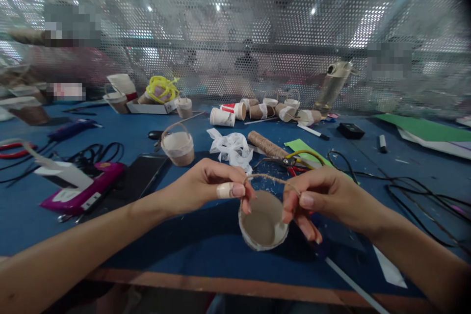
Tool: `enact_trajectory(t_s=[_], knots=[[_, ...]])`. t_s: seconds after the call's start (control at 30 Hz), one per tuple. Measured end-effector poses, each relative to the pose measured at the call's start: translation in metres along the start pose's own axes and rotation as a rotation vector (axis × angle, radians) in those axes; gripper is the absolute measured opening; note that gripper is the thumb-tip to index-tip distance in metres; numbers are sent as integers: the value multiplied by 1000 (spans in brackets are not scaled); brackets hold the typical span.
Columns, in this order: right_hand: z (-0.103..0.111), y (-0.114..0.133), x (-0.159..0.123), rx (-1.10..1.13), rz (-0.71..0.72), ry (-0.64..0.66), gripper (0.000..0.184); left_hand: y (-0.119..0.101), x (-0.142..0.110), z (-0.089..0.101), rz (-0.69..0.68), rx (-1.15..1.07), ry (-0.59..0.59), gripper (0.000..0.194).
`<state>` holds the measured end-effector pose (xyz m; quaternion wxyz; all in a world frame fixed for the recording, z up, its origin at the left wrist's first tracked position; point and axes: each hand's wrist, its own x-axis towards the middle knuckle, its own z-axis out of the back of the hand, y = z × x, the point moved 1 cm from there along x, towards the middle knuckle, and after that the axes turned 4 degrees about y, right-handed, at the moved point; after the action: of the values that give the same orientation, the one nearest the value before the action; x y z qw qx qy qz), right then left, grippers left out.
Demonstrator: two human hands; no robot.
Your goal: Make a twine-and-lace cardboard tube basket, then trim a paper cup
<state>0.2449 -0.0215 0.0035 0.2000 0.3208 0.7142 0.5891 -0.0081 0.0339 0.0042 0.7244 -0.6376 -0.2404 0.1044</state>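
Observation:
A small paper cup basket [263, 221] with a pale lace-like rim stands near the table's front edge, its mouth toward me. Over its mouth arches a thin twine handle [270, 176]. My left hand [224, 186], with a bandage on the thumb, pinches the handle's left end by the rim. On the other side my right hand [312, 201] pinches the right end of the twine, its lower fingers beside the cup. Whether the twine ends are fixed to the cup is hidden by my fingers. A finished-looking small basket [178, 148] sits farther back, left.
Behind the cup lie white lace [231, 147], a twine roll [267, 144] and scissors [287, 161]. A glue stick [349, 277] is near my right hand. At left are a purple power strip [88, 191] and a phone [142, 176]; black cables [423, 191] run at right.

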Motion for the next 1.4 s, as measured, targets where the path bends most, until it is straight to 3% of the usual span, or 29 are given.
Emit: enact_trajectory(t_s=[0.17,0.57,0.73,0.83,1.4], knots=[[-2,1,1,29,-70,-57,17,2,0,-2,-41,3,-75,13],[-11,-3,2,52,-75,-79,16,1,1,-3,-112,90,-131,15],[-5,2,3,-87,-47,-141,11,4,0,-4,-101,72,-143,15],[-1,6,1,-196,-64,-172,10,4,1,-3,-84,120,-82,15],[8,8,0,-683,120,-19,4,8,2,1,-139,154,-89,8]])
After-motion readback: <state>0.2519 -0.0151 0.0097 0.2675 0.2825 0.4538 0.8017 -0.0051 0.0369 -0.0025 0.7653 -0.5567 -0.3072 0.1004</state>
